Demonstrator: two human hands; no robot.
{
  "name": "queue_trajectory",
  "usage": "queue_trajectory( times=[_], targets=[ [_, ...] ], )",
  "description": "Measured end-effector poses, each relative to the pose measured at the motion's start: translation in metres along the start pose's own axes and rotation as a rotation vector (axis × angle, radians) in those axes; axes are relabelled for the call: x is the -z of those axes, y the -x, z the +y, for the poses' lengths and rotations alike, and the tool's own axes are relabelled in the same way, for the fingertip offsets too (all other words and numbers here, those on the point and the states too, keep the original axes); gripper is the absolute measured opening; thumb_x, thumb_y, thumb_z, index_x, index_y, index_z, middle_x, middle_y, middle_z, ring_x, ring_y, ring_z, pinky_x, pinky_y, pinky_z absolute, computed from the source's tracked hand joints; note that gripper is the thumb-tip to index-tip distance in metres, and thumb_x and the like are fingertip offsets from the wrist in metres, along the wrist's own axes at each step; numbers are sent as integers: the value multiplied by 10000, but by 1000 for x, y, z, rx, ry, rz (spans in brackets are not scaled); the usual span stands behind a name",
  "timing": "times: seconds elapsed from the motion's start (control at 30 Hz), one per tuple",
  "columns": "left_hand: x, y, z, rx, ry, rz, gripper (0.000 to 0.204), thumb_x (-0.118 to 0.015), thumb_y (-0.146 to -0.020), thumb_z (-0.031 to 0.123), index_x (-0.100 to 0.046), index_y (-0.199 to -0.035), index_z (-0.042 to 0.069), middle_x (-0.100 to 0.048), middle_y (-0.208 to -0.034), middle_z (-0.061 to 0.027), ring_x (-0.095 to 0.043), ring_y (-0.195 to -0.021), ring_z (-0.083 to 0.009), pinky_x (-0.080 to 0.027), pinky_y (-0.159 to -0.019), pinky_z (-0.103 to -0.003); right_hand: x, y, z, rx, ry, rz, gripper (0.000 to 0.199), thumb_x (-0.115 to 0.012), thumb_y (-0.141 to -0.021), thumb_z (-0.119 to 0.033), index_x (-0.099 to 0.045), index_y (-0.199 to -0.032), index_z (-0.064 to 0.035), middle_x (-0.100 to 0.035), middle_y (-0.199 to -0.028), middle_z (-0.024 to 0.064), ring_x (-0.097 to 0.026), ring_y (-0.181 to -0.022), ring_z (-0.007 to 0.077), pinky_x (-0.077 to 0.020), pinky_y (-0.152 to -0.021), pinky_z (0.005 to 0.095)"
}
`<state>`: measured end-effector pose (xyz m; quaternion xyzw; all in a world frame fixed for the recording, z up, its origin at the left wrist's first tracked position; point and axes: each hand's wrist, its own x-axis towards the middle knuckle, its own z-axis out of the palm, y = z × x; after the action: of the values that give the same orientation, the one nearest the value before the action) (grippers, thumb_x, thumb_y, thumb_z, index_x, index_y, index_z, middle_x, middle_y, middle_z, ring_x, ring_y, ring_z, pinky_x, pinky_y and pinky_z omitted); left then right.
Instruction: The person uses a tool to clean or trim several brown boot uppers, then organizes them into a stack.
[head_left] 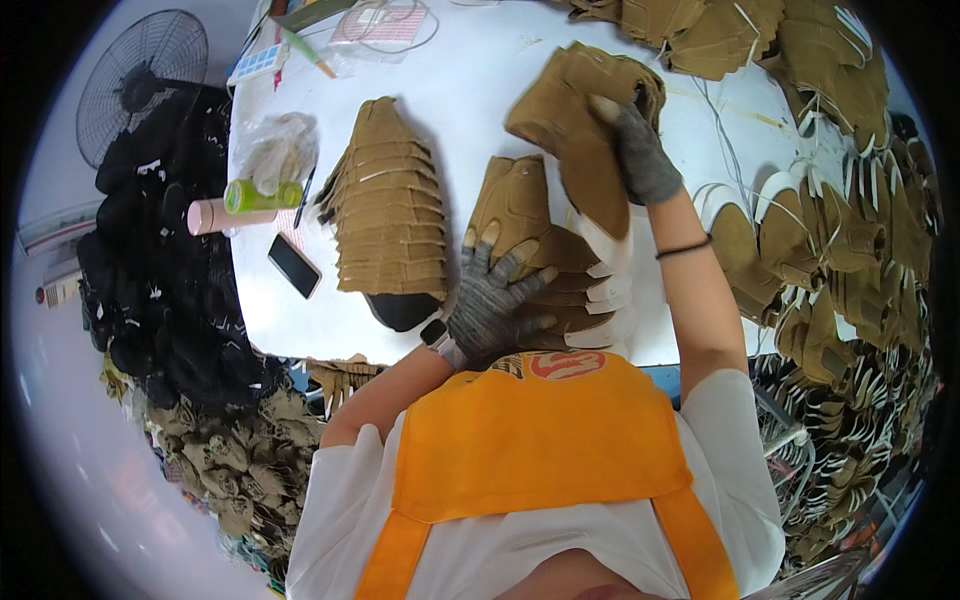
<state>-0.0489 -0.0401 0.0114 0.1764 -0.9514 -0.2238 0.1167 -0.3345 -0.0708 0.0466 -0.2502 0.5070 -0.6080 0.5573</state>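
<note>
My left hand (490, 305), in a grey work glove with lighter fingertips, lies with spread fingers on a fanned pile of brown suede-like shoe uppers (512, 195). White edging shows along the right side of that pile. Farther off and to the right, my gloved right hand (648, 158) grips a brown shoe upper (575, 125), thumb on top and the other fingers hidden beneath. Its lower end hangs close above the pile. To the left of my left hand, a row of overlapping brown uppers (390, 215) lies on the white table, with a black piece (402, 310) at its near end.
Tied bundles of brown uppers (745, 235) crowd the table's right side. At the left lie a phone (294, 266), a pink bottle (215, 216), a green tape roll (262, 196) and a pen (304, 196). Black items (165, 270) and a fan (140, 90) stand beyond the left edge.
</note>
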Motion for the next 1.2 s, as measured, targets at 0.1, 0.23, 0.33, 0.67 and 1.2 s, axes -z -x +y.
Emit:
queue_trajectory(
  times=[0.1,0.23,0.33,0.67,1.2],
  targets=[
    [7,1,1,-10,7,-23,608,-711,-706,547,-596,-1226,255,-375,-1397,-113,-181,-1354,-462,-152,-1069,-649,-1,-60,46,15,473,-38,777,-653,-786,-529,-440,-1337,-24,-555,-1233,111,-555,-1069,184,-467,-892,311],
    [4,10,2,-6,49,-8,586,-709,-711,535,-615,-1204,234,-419,-1376,-107,-207,-1350,-455,-183,-1083,-608,-33,-50,54,-309,523,-339,926,-641,-728,-653,-397,-1380,-41,-529,-1281,117,-548,-1093,190,-460,-910,327],
    [10,10,4,4,104,-36,548,-705,-728,507,-633,-1179,204,-432,-1374,-108,-224,-1353,-430,-198,-1098,-568,-24,-31,59,-400,236,-352,899,-682,-748,-582,-370,-1396,-43,-507,-1307,112,-515,-1141,185,-412,-981,305],
    [15,-5,-37,210,618,-51,407,-675,-837,356,-626,-1144,94,-492,-1333,-130,-375,-1300,-343,-312,-1073,-429,14,5,70,-231,28,-216,940,-746,-738,-491,-294,-1440,-58,-445,-1351,98,-406,-1255,220,-379,-1011,339],
    [-57,-134,-152,679,837,-203,657,-629,-830,528,-493,-1247,40,-572,-1161,-165,-531,-1086,-256,-421,-938,-337,4,-14,93,-174,534,-371,818,-537,-850,-621,-387,-1359,2,-542,-1194,114,-506,-1117,178,-406,-950,262]
  ],
)
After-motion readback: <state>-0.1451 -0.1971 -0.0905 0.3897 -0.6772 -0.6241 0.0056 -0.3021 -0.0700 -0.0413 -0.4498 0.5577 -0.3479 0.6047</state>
